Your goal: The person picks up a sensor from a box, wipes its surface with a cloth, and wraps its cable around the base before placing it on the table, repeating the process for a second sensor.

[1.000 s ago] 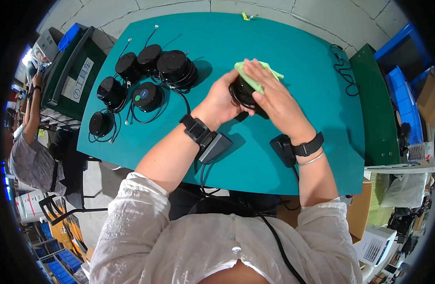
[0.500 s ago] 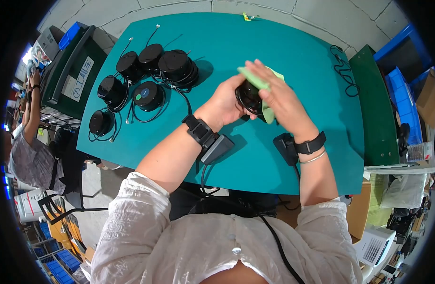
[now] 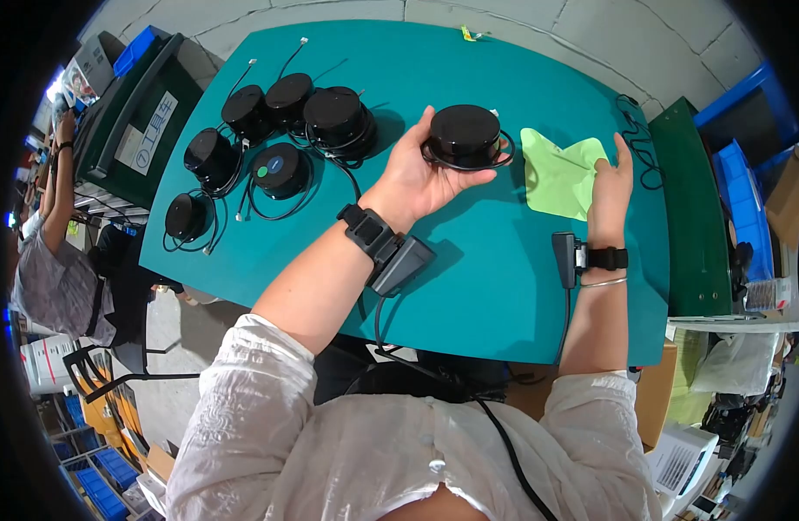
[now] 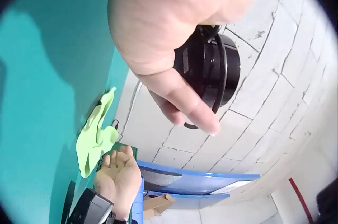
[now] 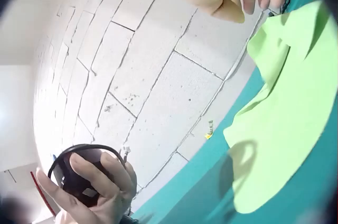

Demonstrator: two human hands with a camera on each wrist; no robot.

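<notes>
My left hand (image 3: 410,178) grips a black, drum-shaped device (image 3: 465,132) held over the table, its dark cable looped around the body. The left wrist view shows the fingers (image 4: 185,97) curled under that device (image 4: 230,71). To the right, a light green cloth (image 3: 551,174) lies spread on the table, slightly creased. At the cloth's right edge is my right hand (image 3: 611,187), its fingers loosely extended and the palm facing up in the left wrist view. From the right wrist view, the cloth (image 5: 290,97) appears apart from the fingers.
Several similar black devices (image 3: 279,169) with coiled cables stand at the left of the teal table (image 3: 469,286). A thin black cable (image 3: 644,152) lies near the right edge. A small yellow scrap (image 3: 469,35) sits at the back. Green cabinets (image 3: 690,208) flank the table.
Earlier my right hand pressed the green cloth against the black device. Now the cloth lies on the table and the right hand has moved right. The left hand has turned the device upright.
</notes>
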